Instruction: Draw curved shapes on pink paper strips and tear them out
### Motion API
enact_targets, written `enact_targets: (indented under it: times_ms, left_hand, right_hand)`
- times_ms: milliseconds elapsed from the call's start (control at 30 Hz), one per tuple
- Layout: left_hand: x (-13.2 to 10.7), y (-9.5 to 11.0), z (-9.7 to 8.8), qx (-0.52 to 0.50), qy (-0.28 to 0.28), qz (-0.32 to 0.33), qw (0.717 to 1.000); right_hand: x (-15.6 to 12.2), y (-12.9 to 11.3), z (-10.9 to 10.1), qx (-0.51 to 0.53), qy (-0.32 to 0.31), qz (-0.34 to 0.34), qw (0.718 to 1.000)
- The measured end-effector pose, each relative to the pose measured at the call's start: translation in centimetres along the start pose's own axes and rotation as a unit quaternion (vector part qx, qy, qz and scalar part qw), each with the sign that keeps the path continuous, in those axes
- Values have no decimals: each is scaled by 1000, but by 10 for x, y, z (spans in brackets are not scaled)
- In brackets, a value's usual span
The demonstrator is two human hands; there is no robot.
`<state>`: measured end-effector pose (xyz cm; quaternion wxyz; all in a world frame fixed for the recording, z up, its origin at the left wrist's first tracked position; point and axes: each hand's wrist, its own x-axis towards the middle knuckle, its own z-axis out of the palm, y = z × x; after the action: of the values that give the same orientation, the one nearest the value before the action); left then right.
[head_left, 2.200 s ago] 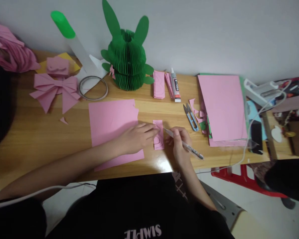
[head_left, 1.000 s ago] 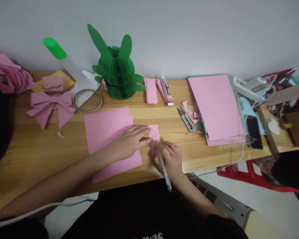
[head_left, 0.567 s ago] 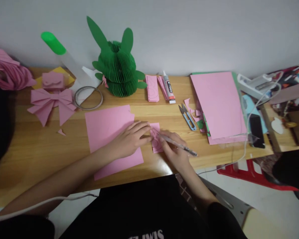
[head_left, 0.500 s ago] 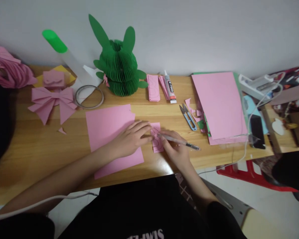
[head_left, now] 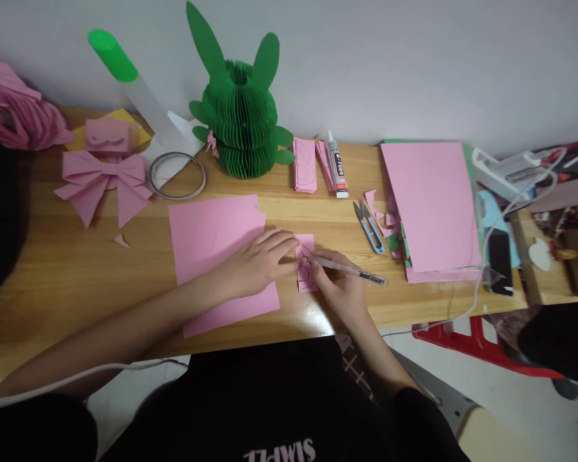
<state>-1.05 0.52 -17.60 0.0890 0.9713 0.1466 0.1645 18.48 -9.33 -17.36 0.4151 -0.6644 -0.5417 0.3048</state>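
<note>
A small pink paper piece (head_left: pixel 306 282) with dark curved pen lines lies on the wooden table. My right hand (head_left: pixel 344 289) grips a pen (head_left: pixel 354 271) with a clear barrel, its tip against that piece. Stretched out from the left, my left hand (head_left: pixel 260 263) rests its fingertips on the piece's left edge and holds nothing between the fingers. Beneath my left hand and forearm lies a larger pink sheet (head_left: pixel 212 234), with a small notch at its upper right corner.
Behind are a green pleated paper figure (head_left: pixel 245 122), pink pieces (head_left: pixel 304 165) and a glue tube (head_left: pixel 338 168). Blue thread snips (head_left: pixel 368 228) lie near a pink paper stack (head_left: pixel 433 205). Left stand a tape roll (head_left: pixel 178 192), a paper bow (head_left: pixel 108 176) and a green-capped tube (head_left: pixel 118 61).
The whole view has shifted slightly. The pen has tilted a little, its tip still on the small pink piece; my left hand keeps its place on the edge.
</note>
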Motion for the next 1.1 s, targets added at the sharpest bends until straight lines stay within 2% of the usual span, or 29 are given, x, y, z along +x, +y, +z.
enact_targets:
  times_ms: [167, 433, 633, 933, 1100]
  left_hand:
    - [1, 2, 0, -6, -2, -6, 1000]
    - [1, 2, 4, -36, -15, -32, 999]
    - [3, 2, 2, -110, -21, -77, 991]
    - [5, 3, 2, -159, -27, -119, 980]
    - [5, 3, 3, -142, -20, -107, 984]
  right_hand:
    - [1, 1, 1, -6, 1, -22, 1000]
    - [14, -11, 0, -40, -15, -77, 996]
    - [21, -14, 2, -56, -26, -101, 993]
    - [21, -12, 2, -55, -24, -111, 992]
    - [22, -14, 3, -53, -20, -106, 993]
